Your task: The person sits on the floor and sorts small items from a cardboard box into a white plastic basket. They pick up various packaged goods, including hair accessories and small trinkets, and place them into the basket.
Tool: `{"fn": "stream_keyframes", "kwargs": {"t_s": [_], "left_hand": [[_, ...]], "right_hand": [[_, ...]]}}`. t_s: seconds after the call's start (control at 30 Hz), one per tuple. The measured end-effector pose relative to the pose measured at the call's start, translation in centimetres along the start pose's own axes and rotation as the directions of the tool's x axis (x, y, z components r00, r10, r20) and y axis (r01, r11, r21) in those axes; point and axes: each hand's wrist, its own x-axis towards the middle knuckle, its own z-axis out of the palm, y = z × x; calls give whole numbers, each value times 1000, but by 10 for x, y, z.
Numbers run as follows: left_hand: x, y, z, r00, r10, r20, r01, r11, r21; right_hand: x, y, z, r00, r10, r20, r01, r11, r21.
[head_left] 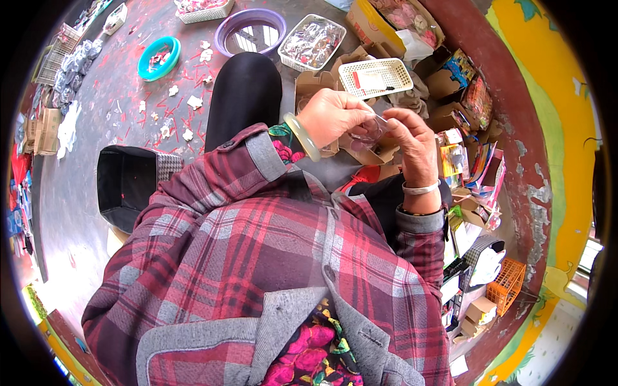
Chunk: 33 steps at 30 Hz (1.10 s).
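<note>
Currently: left hand point(331, 116), pale green bangle at wrist, pinching small clear plastic packet point(372, 128) | right hand point(412, 138), fingers closed on same packet | packet held above lap, near white lattice plastic basket point(375, 77) | brown cardboard boxes point(370, 154) just beneath.

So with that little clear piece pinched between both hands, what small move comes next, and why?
Probably a small press or twist of the fingertips. The left hand and right hand meet on a small clear plastic piece, held above the lap, so neither hand is free to reach the white basket ahead.
</note>
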Motion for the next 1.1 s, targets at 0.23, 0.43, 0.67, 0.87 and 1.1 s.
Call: {"fn": "stream_keyframes", "kwargs": {"t_s": [0.23,0.43,0.67,0.87,1.1], "left_hand": [[-2,-2,3,998,-67,-16,68,997,29],[-2,6,3,989,-146,12,146,989,-4],[-4,11,1,992,-123,-1,122,980,155],[-4,13,-2,985,-161,-56,169,965,199],[3,4,-14,978,-130,-164,146,986,86]], "right_hand": [[1,11,1,994,-108,30,111,984,-140],[-4,2,-2,995,-90,38,94,988,-122],[-7,3,-8,997,-71,40,74,993,-94],[-4,11,-11,999,29,-20,-28,999,27],[1,23,-11,985,142,-102,-120,973,200]]}}
